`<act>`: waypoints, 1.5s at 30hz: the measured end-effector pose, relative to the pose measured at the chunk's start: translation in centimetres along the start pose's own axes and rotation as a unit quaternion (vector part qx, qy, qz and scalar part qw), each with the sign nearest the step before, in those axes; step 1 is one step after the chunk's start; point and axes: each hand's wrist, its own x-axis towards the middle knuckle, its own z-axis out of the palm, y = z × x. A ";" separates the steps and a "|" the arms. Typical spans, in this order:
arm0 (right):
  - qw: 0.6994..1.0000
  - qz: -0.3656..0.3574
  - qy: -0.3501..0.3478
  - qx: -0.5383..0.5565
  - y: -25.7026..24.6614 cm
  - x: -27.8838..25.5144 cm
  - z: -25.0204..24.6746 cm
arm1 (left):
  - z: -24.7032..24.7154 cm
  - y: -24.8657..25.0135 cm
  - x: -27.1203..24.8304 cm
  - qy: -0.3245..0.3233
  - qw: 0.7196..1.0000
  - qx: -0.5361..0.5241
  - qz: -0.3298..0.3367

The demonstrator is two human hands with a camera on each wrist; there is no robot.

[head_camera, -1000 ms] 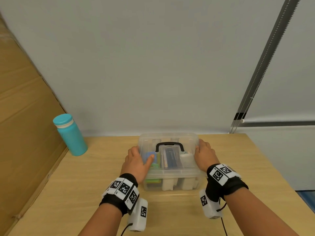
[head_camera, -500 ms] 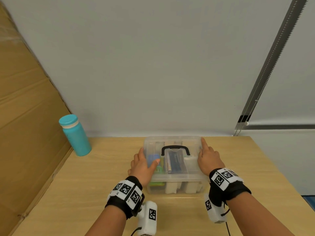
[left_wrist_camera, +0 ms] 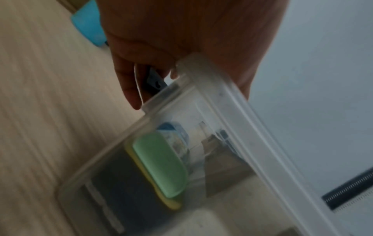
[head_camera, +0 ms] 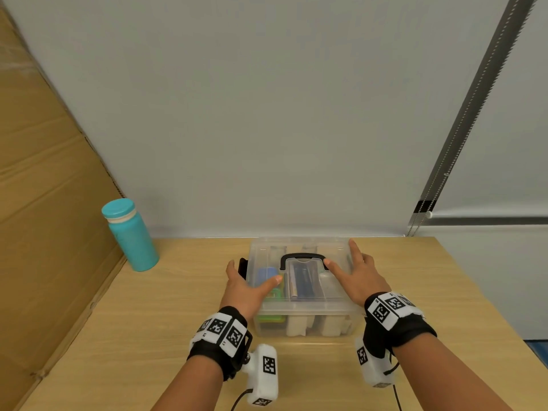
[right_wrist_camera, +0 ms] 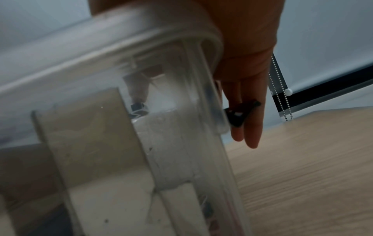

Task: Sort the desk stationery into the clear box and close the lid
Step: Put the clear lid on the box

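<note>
Two hands flank clear plastic lidded box [head_camera: 299, 292] mid light wooden worktop [head_camera: 148, 321]. Rigid, light, slick; best held by sides. Left hand [head_camera: 246, 289], right hand [head_camera: 360, 277]: fingers straight, pressing lid, beside black side latches [head_camera: 243, 268].

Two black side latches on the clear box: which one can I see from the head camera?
The left latch, beside the left hand, sticks out from the clear box there. The right latch shows only in the right wrist view, against the right hand's fingers.

A wooden desk [head_camera: 166, 315] bears a clear box [head_camera: 299, 327] and teal bottle [head_camera: 132, 235].
</note>
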 end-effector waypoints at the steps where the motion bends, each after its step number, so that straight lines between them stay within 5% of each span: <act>1: 1.000 0.002 0.000 -0.002 0.0 0.0 0.0 | -0.1 0.1 -0.1 0.007 1.000 0.018 0.011; 7: 1.000 0.005 0.002 -0.021 -0.1 -0.2 -0.1 | -0.1 0.8 -0.9 0.064 0.969 0.205 0.123; 13: 1.000 0.007 -0.001 -0.013 -0.1 -0.3 -0.1 | -0.3 0.8 -0.5 0.004 0.995 0.080 0.057; 24: 1.000 -0.001 0.008 -0.003 0.2 0.0 0.1 | -0.4 0.4 0.0 -0.017 0.997 0.037 0.059; 34: 1.000 -0.002 0.011 0.005 0.0 0.0 0.0 | -0.3 0.0 0.7 -0.045 0.985 0.136 0.100; 40: 0.993 0.085 -0.014 0.086 -0.1 0.3 -0.8 | -0.2 0.7 -0.7 0.004 0.947 0.281 0.157; 45: 0.995 0.098 0.025 -0.007 -0.9 -0.4 -0.6 | -0.1 0.6 -0.3 -0.014 0.943 0.287 0.166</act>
